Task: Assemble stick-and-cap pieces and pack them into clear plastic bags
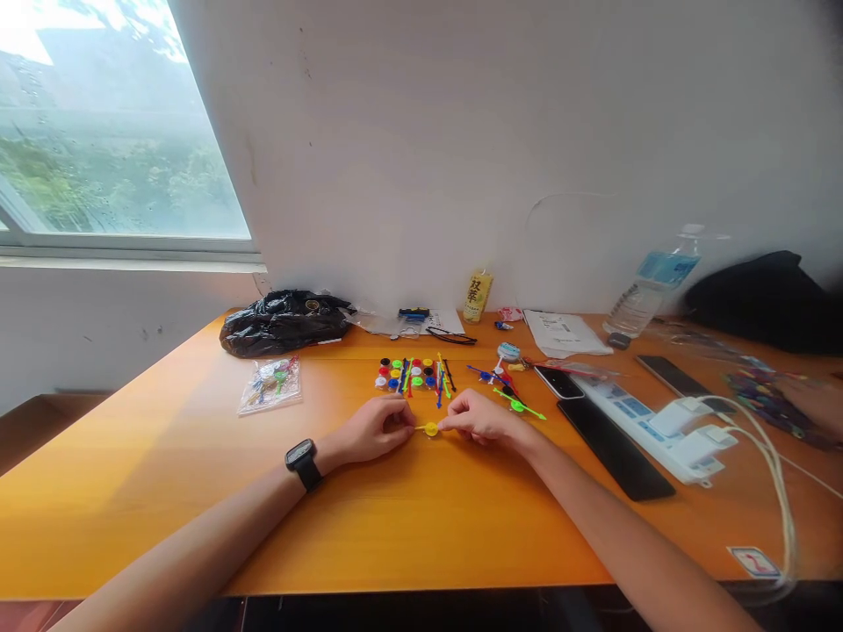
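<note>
My left hand (pixel 377 427) and my right hand (pixel 479 416) rest on the orange table (pixel 198 491), fingers pinched. Between them lies a thin yellow stick with a yellow disc (pixel 430 429) on it; each hand pinches one end. Just beyond the hands sits a cluster of small coloured discs and sticks (pixel 414 374). More sticks with discs, blue and green (pixel 510 395), lie to the right of the cluster. A black watch (pixel 302 460) is on my left wrist.
A clear bag of coloured pieces (pixel 270 384) and a black plastic bag (pixel 284 321) lie at the left. A phone (pixel 558 382), a black slab (pixel 615 448), a white power strip with chargers (pixel 659 424), a water bottle (pixel 649 290), papers (pixel 566 333) and another person's hand (pixel 817 399) are at the right.
</note>
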`<state>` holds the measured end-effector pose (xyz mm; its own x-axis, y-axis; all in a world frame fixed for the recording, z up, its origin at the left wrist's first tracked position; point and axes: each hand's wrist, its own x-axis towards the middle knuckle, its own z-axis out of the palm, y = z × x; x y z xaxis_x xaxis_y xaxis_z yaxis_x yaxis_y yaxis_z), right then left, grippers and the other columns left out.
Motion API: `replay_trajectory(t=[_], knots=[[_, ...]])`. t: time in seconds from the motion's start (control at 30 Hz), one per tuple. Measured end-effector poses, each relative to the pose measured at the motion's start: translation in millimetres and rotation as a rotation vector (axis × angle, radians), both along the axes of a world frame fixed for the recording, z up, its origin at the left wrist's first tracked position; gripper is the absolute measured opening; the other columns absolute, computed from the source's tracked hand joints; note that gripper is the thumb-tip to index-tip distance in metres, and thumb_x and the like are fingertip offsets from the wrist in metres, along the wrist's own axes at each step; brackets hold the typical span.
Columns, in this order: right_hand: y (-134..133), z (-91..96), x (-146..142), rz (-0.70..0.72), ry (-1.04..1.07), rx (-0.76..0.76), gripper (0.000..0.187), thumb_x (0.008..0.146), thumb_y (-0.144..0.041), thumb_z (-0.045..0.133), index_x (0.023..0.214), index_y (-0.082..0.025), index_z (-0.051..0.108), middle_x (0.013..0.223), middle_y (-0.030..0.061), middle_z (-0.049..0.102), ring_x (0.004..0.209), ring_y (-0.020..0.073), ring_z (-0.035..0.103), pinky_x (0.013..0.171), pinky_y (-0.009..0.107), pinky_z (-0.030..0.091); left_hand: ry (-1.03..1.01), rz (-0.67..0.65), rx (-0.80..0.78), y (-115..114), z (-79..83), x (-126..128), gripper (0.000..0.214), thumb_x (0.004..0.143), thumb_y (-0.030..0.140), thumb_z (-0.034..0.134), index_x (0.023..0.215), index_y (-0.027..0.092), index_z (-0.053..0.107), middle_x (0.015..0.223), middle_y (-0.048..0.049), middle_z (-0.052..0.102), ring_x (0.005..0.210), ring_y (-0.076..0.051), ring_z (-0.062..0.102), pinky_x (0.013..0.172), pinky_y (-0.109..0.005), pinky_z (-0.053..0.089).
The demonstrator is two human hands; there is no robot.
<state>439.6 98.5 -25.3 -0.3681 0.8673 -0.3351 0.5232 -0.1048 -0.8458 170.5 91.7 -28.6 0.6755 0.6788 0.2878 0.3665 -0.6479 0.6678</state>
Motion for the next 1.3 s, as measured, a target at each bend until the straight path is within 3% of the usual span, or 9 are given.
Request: replay_trajectory(t=[0.17, 0.47, 0.53, 0.67, 0.8, 1.0, 1.13, 1.3], knots=[[2.0, -2.3, -1.3, 0.010, -0.058, 0.006, 0.046, 0.073, -0.051, 0.081, 0.056, -0.020, 0.051, 0.049, -0.0050, 0.053, 0.036, 0.0078, 0.043, 0.034, 0.022, 0.028, 0.020, -0.009, 0.021, -0.9, 0.3, -0.4, 0.006, 0.093, 0.019, 0.059, 0.090, 0.018, 0.064, 0.092, -0.0050, 0.068, 0.081, -0.017, 0.060, 0.075, -0.027, 0.047], [-4.2, -7.2, -3.6, -0.033, -0.117, 0.143, 0.050, 0.079, -0.061, 0.080, 0.070, -0.020, 0.054, 0.049, -0.0074, 0.050, 0.038, 0.0073, 0.041, 0.037, 0.021, 0.027, -0.004, 0.010, 0.031, -3.2, 1.5, 0.4, 0.020, 0.098, 0.035, 0.065, 0.093, 0.017, 0.069, 0.091, -0.0060, 0.068, 0.080, -0.016, 0.059, 0.073, -0.027, 0.046], [-5.2, -5.1, -4.1, -0.028, -0.099, 0.163, 0.048, 0.079, -0.062, 0.081, 0.079, -0.020, 0.057, 0.051, -0.0082, 0.051, 0.039, 0.0073, 0.041, 0.038, 0.020, 0.025, -0.015, -0.056, -0.003, -4.3, 7.4, -1.0, 0.024, 0.097, 0.041, 0.069, 0.093, 0.017, 0.073, 0.093, -0.0078, 0.070, 0.084, -0.018, 0.062, 0.078, -0.029, 0.049], [-6.3, -3.7, -2.7, -0.070, -0.047, 0.176, 0.048, 0.086, -0.066, 0.072, 0.096, -0.021, 0.058, 0.053, -0.0095, 0.050, 0.039, 0.0091, 0.041, 0.039, 0.020, 0.029, -0.069, -0.253, -0.243, -6.9, 21.4, -5.4, 0.042, 0.098, 0.054, 0.066, 0.084, 0.016, 0.077, 0.096, -0.0113, 0.074, 0.088, -0.020, 0.067, 0.083, -0.031, 0.052], [-5.1, -9.6, -1.1, -0.068, -0.060, 0.228, 0.044, 0.096, -0.065, 0.059, 0.102, -0.022, 0.058, 0.057, -0.0076, 0.053, 0.043, 0.0104, 0.042, 0.043, 0.022, 0.029, -0.093, -0.106, -0.313, -8.1, 22.1, -6.8, 0.047, 0.098, 0.058, 0.065, 0.089, 0.013, 0.075, 0.088, -0.0098, 0.074, 0.080, -0.019, 0.064, 0.074, -0.029, 0.050], [-14.2, -6.2, -10.9, 0.068, -0.105, 0.455, 0.040, 0.098, -0.058, 0.061, 0.095, -0.019, 0.069, 0.070, -0.0021, 0.057, 0.064, 0.0126, 0.049, 0.057, 0.023, 0.033, -0.081, -0.028, -0.286, -5.7, 10.3, -3.8, 0.044, 0.096, 0.056, 0.067, 0.091, 0.012, 0.074, 0.084, -0.0071, 0.072, 0.072, -0.015, 0.058, 0.065, -0.026, 0.045], [-25.9, 2.3, -17.8, 0.231, -0.099, 0.387, 0.039, 0.091, -0.059, 0.072, 0.101, -0.021, 0.074, 0.072, -0.0030, 0.059, 0.065, 0.0122, 0.050, 0.059, 0.022, 0.035, -0.088, 0.043, -0.231, -4.8, 10.3, -3.2, 0.045, 0.099, 0.054, 0.062, 0.087, 0.012, 0.074, 0.080, -0.0061, 0.070, 0.071, -0.014, 0.056, 0.064, -0.026, 0.043], [-30.9, 8.6, -16.5, 0.322, -0.081, 0.308, 0.036, 0.082, -0.052, 0.082, 0.090, -0.019, 0.074, 0.075, -0.0019, 0.064, 0.067, 0.0117, 0.053, 0.058, 0.022, 0.037, -0.078, 0.058, -0.218, -5.7, 12.8, -3.5, 0.042, 0.099, 0.050, 0.061, 0.088, 0.012, 0.074, 0.082, -0.0073, 0.072, 0.073, -0.015, 0.058, 0.065, -0.027, 0.044]])
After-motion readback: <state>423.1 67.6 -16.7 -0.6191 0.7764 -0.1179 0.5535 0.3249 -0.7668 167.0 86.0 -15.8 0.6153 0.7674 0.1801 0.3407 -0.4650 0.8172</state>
